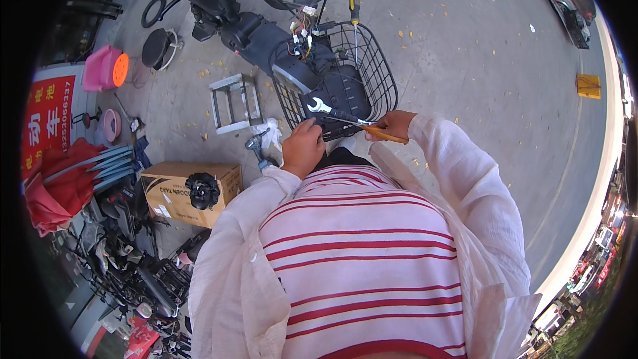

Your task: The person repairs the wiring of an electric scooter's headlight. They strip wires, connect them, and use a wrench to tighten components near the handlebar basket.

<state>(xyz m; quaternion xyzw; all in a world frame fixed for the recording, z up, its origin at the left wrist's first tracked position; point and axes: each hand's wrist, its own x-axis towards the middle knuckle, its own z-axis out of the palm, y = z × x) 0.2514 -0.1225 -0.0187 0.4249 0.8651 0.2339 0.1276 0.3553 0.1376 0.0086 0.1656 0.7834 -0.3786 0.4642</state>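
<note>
A black wire basket (392,86) on an electric scooter (256,36) is in front of me. My right hand (397,123), at its near right corner, is closed on an orange-handled tool (385,135); its kind I cannot tell. A silver open-end wrench (320,105) with a dark shank lies over the black box (349,90) in the basket, its far end near the orange tool. My left hand (304,149) is at the near left rim, fingers curled; what they grip is hidden. A yellow-and-black screwdriver (355,10) stands upright at the basket's far side.
Loose wires with white connectors (306,36) stick out of the scooter. Left of the basket are a metal frame stool (232,103), a power drill (256,146) and a cardboard box (166,183). A pink chair (103,70) stands further left. A yellow object (588,86) lies far right.
</note>
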